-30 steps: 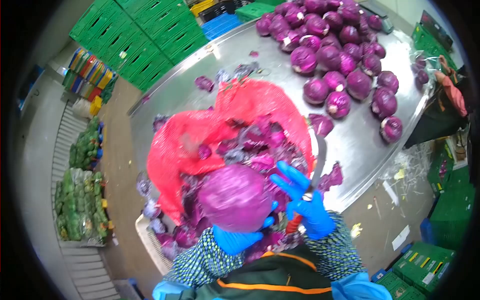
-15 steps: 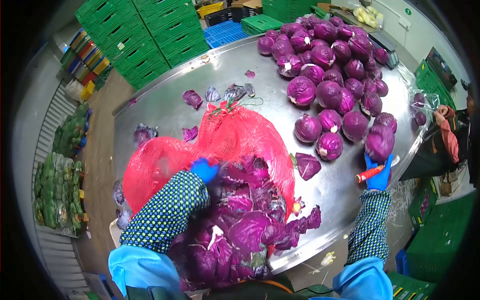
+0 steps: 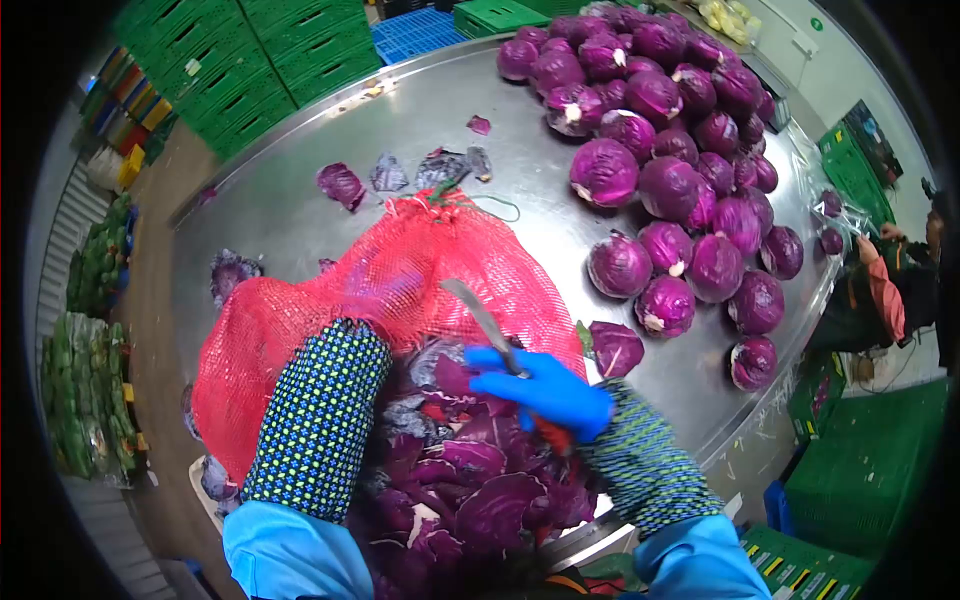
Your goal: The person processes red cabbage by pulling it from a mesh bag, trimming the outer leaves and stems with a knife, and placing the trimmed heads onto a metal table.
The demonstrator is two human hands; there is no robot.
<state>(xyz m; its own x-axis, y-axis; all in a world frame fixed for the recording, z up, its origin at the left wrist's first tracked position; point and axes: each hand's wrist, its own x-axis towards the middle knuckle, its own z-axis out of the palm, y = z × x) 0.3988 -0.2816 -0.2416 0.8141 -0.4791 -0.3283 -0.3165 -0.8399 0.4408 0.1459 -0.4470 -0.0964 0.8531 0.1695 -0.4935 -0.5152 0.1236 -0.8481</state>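
Note:
My right hand [image 3: 545,393], in a blue glove, grips a knife [image 3: 482,318] with a curved blade and a reddish handle. The blade points up and to the left, over the mouth of a red mesh bag [image 3: 470,250]. My left hand is inside that bag; only its patterned sleeve [image 3: 322,415] shows plainly, and the fingers are hidden. Below both hands lies a heap of loose purple cabbage leaves [image 3: 480,470]. One red cabbage [image 3: 753,362] sits at the near end of a large group of whole heads [image 3: 668,190].
The steel table [image 3: 290,150] carries scattered leaf scraps [image 3: 341,186] behind the bag. Green crates [image 3: 240,70] are stacked at the back left, with more green crates [image 3: 865,470] at right. Another person's sleeve [image 3: 886,290] shows by the table's right side, near clear plastic.
My right hand has let go of a red cabbage at the right and moved left over the leaves, still with the knife. My left hand has gone into the mesh bag.

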